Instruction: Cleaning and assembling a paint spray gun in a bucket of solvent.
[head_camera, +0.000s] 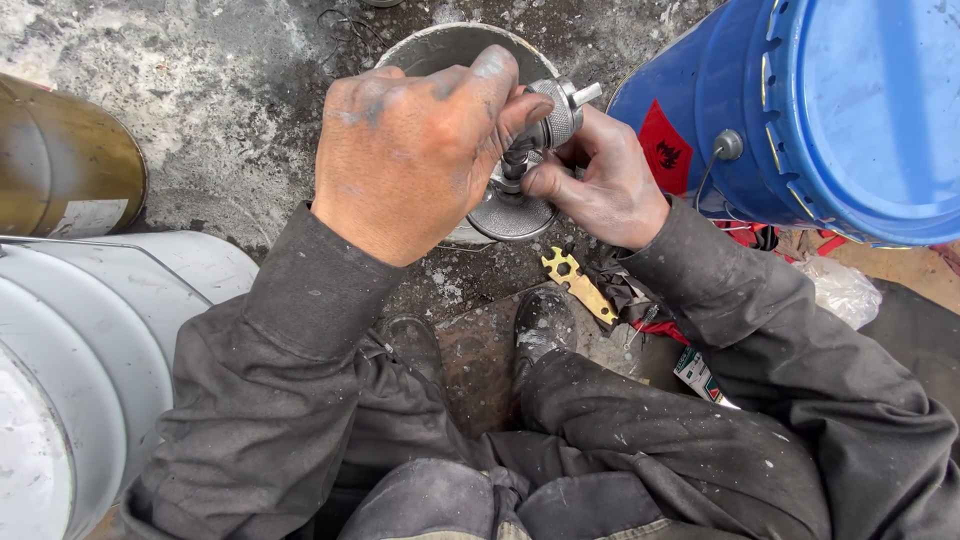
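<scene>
1. Grimy left hand (415, 150) closed over knurled metal fitting (545, 125), fingers curled on its top.
2. Right hand (600, 180) pinching fitting's stem from below, held above grey bowl (440, 45).
3. Yellow flat wrench (578, 283) lying on ground just beneath, near boot (540, 325).
4. Blue bucket (800, 110) at right; white drum (90, 350) at left.

two hands: a left hand (410, 150) and a right hand (600, 185). one metal part with a bumpy knob (545, 130). one yellow flat wrench (580, 285). one blue bucket (800, 110) far right. one white drum (90, 350) near left. one brown drum (60, 160) far left.
</scene>
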